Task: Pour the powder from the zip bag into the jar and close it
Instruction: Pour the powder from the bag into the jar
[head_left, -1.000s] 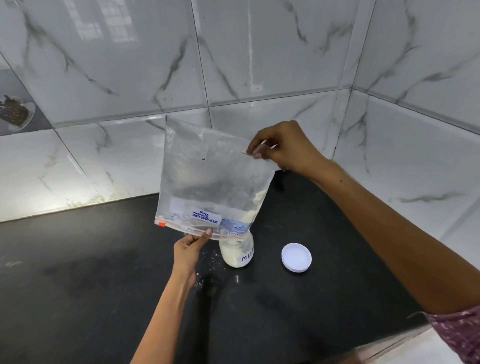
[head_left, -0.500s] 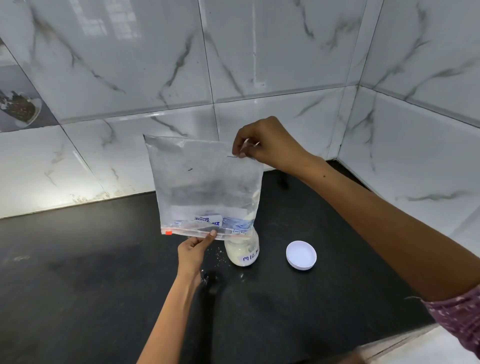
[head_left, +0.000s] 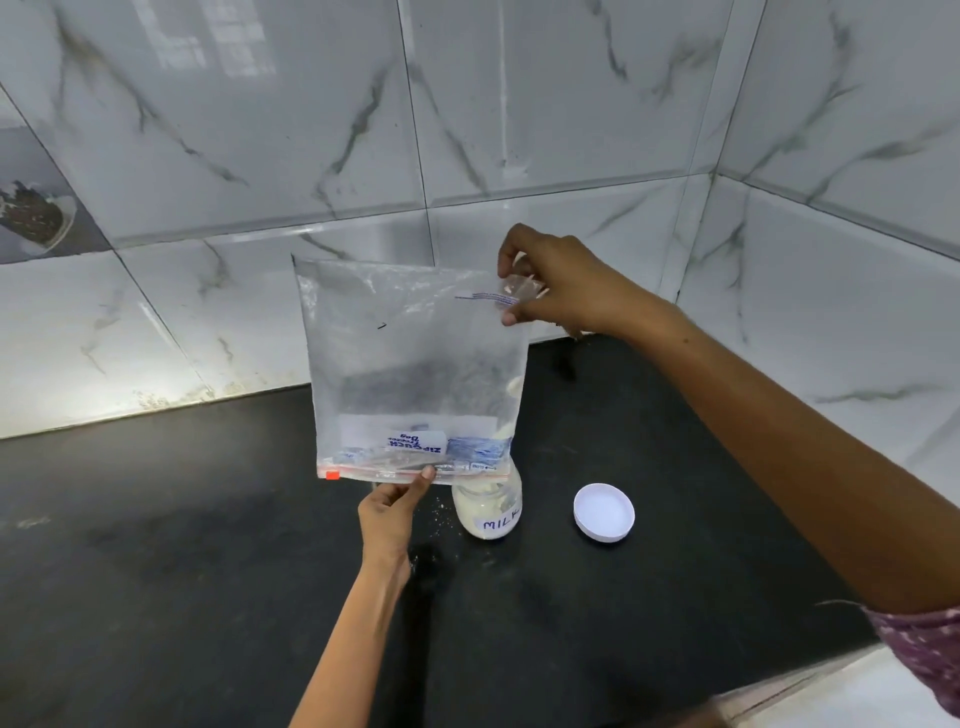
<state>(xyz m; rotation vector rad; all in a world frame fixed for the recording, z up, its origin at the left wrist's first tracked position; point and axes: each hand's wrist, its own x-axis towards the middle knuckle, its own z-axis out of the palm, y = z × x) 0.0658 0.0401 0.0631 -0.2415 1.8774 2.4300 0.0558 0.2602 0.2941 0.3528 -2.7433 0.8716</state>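
A clear zip bag (head_left: 410, 364) hangs upside down, its red zip edge at the bottom over the jar. My right hand (head_left: 556, 283) pinches the bag's upper right corner. My left hand (head_left: 392, 506) grips the zip edge from below. A little white powder clings along the bag's right side near the opening. The small glass jar (head_left: 491, 512), labelled "MILK", stands on the black counter (head_left: 208, 571) under the bag's right corner, partly filled with white powder. Its white lid (head_left: 604, 512) lies flat on the counter to the right of the jar.
Marble-look tiled walls (head_left: 519, 130) meet in a corner behind and to the right. Some spilled powder specks (head_left: 441, 514) lie on the counter left of the jar. The counter's front edge (head_left: 779, 691) runs at the lower right.
The bag has swung from tilted to nearly level and upright, and the powder heap along its right side has shrunk. Both hands keep their grips.
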